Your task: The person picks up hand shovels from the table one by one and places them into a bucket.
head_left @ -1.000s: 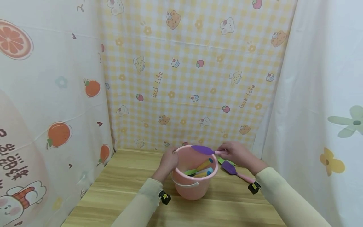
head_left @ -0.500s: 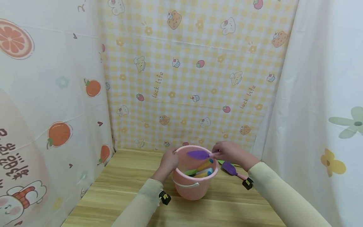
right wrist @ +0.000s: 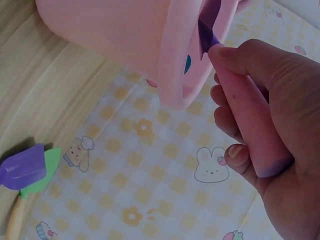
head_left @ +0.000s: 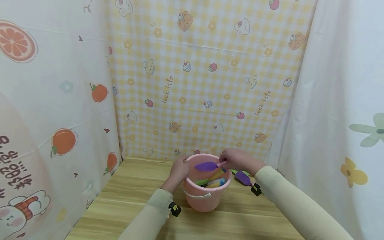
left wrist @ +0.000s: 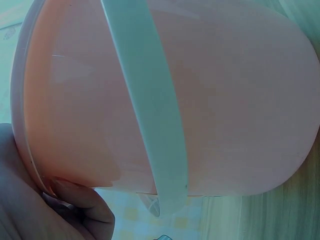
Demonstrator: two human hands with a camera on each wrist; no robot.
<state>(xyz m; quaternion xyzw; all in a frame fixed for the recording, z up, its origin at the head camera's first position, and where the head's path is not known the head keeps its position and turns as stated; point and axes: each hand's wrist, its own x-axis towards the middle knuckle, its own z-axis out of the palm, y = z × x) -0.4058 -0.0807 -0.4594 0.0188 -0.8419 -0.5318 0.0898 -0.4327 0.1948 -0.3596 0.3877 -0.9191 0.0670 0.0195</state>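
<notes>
A pink bucket (head_left: 202, 200) stands upright on the wooden table, its white handle (head_left: 196, 196) hanging down the near side. My left hand (head_left: 179, 170) grips the rim at the left, thumb and fingers curled over it, as the left wrist view shows. In my right hand (right wrist: 265, 100) is a toy trowel with a purple blade (head_left: 206, 166) and a pink handle (right wrist: 250, 115). Its blade tips into the bucket's mouth, over the far inner wall. Several tools with yellow handles (head_left: 213, 184) and a green blade (head_left: 201, 182) lie inside the bucket.
Right of the bucket, a purple shovel (head_left: 243, 178) lies on the table (head_left: 144, 200) beside a green-bladed tool (right wrist: 42, 175). Behind the table hangs a yellow checked curtain (head_left: 198, 83); a printed white curtain (head_left: 60, 100) closes off the left side and another the right.
My right hand has moved left and slightly toward the bucket, carrying the purple trowel from over the far rim into the bucket's mouth. My left hand stays on the rim.
</notes>
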